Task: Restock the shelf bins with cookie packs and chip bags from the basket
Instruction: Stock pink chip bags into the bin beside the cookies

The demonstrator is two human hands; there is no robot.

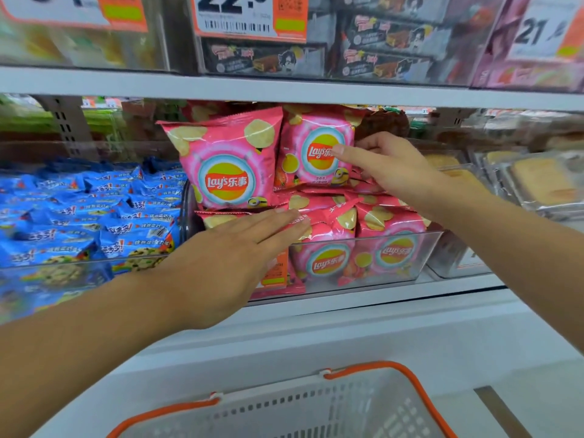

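Now right hand (385,167) pinching upright chip bag (316,147), left hand (230,257) flat below

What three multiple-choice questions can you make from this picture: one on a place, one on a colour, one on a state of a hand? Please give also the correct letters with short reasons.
1. Where do the blue cookie packs lie?
A. Left of the pink chip bags
B. Right of them
C. In the basket

2. What colour are the basket handles?
A. Green
B. Orange
C. Black

3. How is the left hand?
A. Fist
B. Flat, fingers straight
C. Out of view

Key: 1 A, the blue packs fill the bin left of the pink chip bags. 2 B, the handles are orange. 3 B, straight fingers lie on a bag.
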